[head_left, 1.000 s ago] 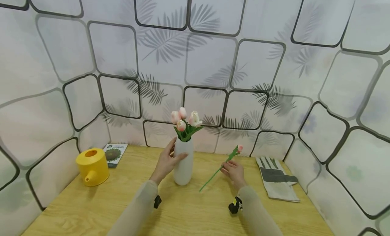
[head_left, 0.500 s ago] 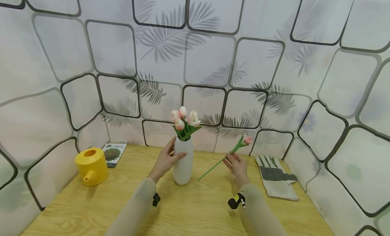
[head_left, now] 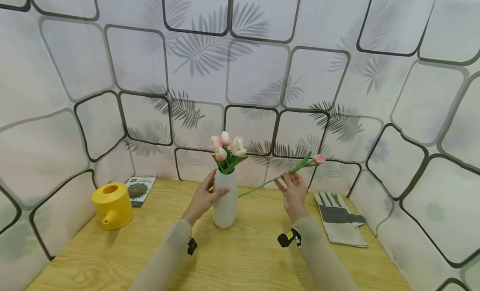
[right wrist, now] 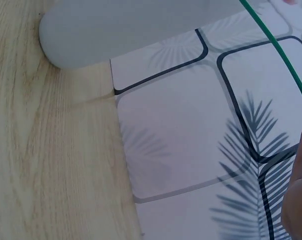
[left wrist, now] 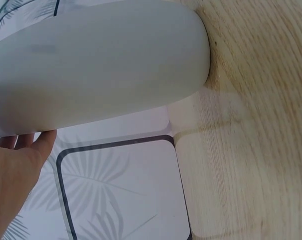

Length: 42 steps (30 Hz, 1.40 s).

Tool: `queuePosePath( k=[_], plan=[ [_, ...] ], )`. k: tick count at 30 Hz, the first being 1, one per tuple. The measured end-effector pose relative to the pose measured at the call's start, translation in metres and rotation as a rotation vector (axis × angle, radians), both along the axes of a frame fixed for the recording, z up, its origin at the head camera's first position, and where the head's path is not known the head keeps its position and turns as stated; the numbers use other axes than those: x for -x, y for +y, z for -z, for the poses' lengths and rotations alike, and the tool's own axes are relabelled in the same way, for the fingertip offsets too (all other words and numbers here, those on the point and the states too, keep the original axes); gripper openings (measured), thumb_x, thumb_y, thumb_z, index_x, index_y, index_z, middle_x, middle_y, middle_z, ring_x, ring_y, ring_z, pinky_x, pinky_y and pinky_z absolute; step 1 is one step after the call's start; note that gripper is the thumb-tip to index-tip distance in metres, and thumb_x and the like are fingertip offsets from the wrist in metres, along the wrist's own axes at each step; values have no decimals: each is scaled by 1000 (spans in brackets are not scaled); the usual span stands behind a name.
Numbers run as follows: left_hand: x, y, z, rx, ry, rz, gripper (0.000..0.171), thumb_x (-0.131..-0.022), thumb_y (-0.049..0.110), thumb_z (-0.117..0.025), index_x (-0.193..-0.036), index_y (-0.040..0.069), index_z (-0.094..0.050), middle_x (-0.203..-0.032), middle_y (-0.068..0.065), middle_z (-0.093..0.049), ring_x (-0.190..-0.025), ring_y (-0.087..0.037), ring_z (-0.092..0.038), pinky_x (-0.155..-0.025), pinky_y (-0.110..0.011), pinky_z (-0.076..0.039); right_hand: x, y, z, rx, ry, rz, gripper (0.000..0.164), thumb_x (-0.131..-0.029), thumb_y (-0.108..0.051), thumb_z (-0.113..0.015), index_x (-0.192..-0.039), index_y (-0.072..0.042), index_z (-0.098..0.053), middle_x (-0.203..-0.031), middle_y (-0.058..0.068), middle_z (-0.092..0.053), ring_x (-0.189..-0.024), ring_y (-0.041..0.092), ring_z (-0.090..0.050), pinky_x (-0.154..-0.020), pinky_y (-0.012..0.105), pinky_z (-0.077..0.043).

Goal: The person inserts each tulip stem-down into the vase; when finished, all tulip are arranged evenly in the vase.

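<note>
A white vase [head_left: 226,203] stands upright on the wooden table, with several pink and white tulips [head_left: 225,147] in its mouth. My left hand [head_left: 204,198] holds the vase from its left side, thumb across the front and fingers behind. In the left wrist view, fingertips [left wrist: 43,142] touch the vase wall [left wrist: 116,60]. My right hand [head_left: 293,193] pinches a single pink tulip [head_left: 300,166] by its green stem, above the table. Its bloom points to the right, and the stem's lower end slants down left to the vase's side. The right wrist view shows the stem [right wrist: 275,42] crossing over the vase.
To the left stand a yellow watering can [head_left: 113,205] and, behind it, a seed packet [head_left: 139,190] with a sunflower-like picture. A pair of white and grey gloves [head_left: 339,220] lies at the right. Patterned wall cloth [head_left: 258,82] encloses the back and sides.
My right hand has risen with the tulip, whose stem has turned from steep toward level, the bloom going up and right. The left hand stays on the vase.
</note>
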State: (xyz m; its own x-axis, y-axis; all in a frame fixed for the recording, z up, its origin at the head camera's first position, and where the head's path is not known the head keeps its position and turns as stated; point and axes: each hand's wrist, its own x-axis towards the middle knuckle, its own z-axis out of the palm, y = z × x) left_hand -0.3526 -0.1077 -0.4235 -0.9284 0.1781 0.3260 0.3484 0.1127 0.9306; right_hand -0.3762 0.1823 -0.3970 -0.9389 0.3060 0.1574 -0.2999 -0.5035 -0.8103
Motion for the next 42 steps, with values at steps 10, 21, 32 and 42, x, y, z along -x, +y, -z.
queuePosePath(
  k=[10, 21, 32, 42],
  plan=[
    [-2, 2, 0, 7, 6, 8, 88, -88, 40, -74, -157, 29, -21, -152, -8, -41, -138, -32, -43, -106, -56, -42, -4, -8, -19, 57, 22, 47, 18, -97, -10, -60, -112, -9, -51, -104, 5, -51, -96, 15, -59, -85, 37, -59],
    [-2, 3, 0, -1, 10, -18, 92, -86, 41, -75, -158, 25, -20, -152, -8, -41, -139, -31, -43, -108, -55, -41, -14, -20, -43, 75, 177, 88, 27, -93, -15, -65, -113, -4, -50, -104, 7, -53, -98, 22, -58, -83, 39, -59],
    [-4, 6, 3, -14, 29, -57, 89, -85, 39, -76, -157, 25, -25, -151, -8, -43, -136, -31, -45, -108, -55, -41, -24, -29, -58, 62, 282, 146, 15, -94, -10, -64, -99, -9, -50, -92, 4, -53, -91, 21, -57, -77, 40, -60],
    [-3, 6, 1, -13, 35, -62, 91, -86, 39, -76, -157, 22, -24, -150, -8, -43, -136, -31, -45, -107, -56, -41, -31, -39, -69, -9, 440, 165, 21, -92, -8, -67, -106, -7, -52, -94, 6, -57, -90, 19, -60, -73, 39, -61]
  ],
)
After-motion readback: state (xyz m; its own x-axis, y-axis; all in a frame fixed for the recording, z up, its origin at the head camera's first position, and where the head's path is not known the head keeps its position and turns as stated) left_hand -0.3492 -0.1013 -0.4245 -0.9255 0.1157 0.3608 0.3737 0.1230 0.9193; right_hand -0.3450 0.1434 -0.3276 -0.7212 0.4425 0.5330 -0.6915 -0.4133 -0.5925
